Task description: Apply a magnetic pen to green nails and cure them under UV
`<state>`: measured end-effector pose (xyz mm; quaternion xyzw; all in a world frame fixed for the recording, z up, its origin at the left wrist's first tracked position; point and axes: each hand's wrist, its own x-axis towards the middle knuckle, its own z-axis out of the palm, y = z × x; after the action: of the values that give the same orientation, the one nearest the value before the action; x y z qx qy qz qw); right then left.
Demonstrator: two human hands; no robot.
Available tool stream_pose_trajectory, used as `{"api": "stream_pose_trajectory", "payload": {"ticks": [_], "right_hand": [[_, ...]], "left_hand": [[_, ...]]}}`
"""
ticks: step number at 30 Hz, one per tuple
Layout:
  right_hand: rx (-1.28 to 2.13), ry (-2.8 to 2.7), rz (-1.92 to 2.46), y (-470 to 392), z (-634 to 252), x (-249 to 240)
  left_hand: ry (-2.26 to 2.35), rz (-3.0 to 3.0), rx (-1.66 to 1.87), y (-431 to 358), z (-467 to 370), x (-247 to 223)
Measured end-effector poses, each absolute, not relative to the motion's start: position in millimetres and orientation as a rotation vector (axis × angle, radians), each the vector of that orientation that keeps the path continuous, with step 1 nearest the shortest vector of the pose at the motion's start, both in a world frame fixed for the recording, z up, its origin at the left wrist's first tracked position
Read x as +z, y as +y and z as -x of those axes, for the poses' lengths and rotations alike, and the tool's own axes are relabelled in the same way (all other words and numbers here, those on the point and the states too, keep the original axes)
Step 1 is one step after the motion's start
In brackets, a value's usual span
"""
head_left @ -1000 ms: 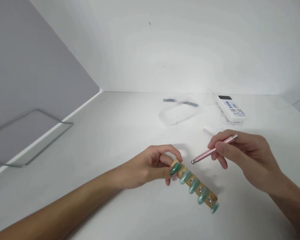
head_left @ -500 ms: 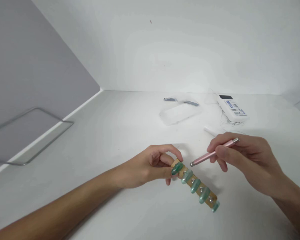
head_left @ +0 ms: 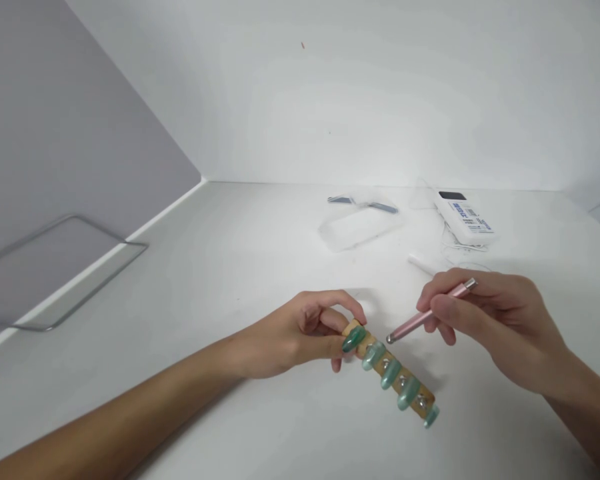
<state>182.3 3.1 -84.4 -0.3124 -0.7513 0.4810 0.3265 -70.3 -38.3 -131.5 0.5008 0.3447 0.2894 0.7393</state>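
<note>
My left hand (head_left: 313, 333) pinches the upper left end of a wooden nail display stick (head_left: 377, 360), which slants down to the right above the table. Several green press-on nails (head_left: 391, 375) sit across the stick, the darkest one (head_left: 354, 339) closest to my thumb. Small silvery bits show between the nails. In my right hand (head_left: 485, 320) is a pink pen-like tool (head_left: 415, 321) with a silver rounded tip, held between thumb and fingers. That tip is just right of the stick and appears apart from it.
A clear plastic sleeve or case (head_left: 360, 227) lies at the back of the white table (head_left: 220, 267). To its right rests a white device with a dark screen (head_left: 465, 219) and thin cords. A white tube (head_left: 421, 264) lies behind my right hand. A grey wire frame (head_left: 100, 280) is at left.
The pink tool's tip has shifted slightly down and to the right, along the stick's side. My left hand and the stick have hardly moved.
</note>
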Motion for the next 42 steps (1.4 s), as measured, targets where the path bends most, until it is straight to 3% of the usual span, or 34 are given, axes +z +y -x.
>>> {"api": "stream_pose_trajectory", "payload": {"ticks": [42], "right_hand": [[1.277,-1.98,0.81,1.6,-181.7,-84.1]], "left_hand": [[0.737,-1.106,0.637,-38.1,71.3,-133.6]]}}
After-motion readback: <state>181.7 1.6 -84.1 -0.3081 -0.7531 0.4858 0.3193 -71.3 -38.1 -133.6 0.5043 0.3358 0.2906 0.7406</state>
